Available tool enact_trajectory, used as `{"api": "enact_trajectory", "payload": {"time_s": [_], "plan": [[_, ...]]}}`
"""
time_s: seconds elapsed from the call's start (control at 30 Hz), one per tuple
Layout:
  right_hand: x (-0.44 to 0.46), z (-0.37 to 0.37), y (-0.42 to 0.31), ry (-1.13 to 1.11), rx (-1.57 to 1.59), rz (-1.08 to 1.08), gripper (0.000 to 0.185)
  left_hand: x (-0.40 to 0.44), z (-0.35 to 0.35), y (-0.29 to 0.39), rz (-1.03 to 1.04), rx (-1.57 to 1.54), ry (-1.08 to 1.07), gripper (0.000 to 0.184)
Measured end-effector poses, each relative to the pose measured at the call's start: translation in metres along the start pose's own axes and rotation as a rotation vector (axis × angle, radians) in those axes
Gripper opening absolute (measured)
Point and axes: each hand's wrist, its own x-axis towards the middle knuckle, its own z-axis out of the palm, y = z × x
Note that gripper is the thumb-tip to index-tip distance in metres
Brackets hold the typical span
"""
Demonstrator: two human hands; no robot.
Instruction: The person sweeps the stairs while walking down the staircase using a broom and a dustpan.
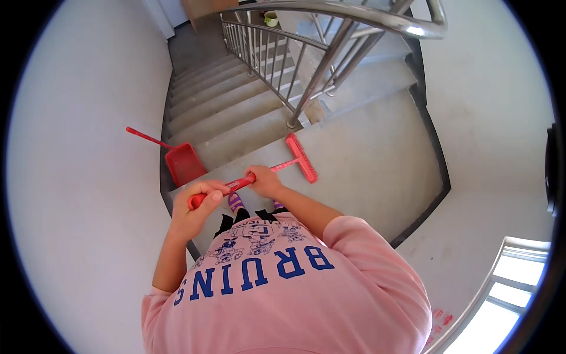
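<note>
A red long-handled broom (pixel 302 158) lies across the view, its bristled head on the grey landing floor near the top stair edge. Around the handle's near end is my left hand (pixel 197 206), fingers closed and thumb along the grip. Further down the same handle, my right hand (pixel 266 181) is wrapped round it. To the left, a red dustpan (pixel 186 164) rests by the wall at the top of the stairs, apart from the broom, its handle pointing up and left.
Concrete stairs (pixel 227 100) descend ahead beside a metal railing (pixel 306 97). Another flight of steps (pixel 371 82) adjoins the landing (pixel 377 153) beyond the railing. White walls with dark skirting enclose both sides. A window (pixel 513 289) is at lower right. A green-white pot (pixel 270 19) stands far below.
</note>
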Motion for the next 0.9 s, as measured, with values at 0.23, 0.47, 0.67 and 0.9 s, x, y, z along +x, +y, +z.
{"api": "enact_trajectory", "payload": {"time_s": [0.23,0.47,0.67,0.9], "plan": [[0.033,0.048,-0.095,-0.167,0.135,-0.049,0.023,-0.027,-0.074,0.030,0.047,0.078,0.112,0.020],[0.045,0.066,-0.161,-0.312,0.228,-0.238,0.023,-0.047,-0.102,0.047,0.322,-0.087,0.097,0.021],[0.026,0.029,-0.196,-0.340,0.171,-0.312,0.030,-0.052,-0.095,0.068,0.549,-0.199,0.078,0.023],[-0.041,-0.082,-0.138,-0.452,0.237,0.030,0.059,-0.012,-0.072,0.056,0.657,-0.431,0.151,0.018]]}}
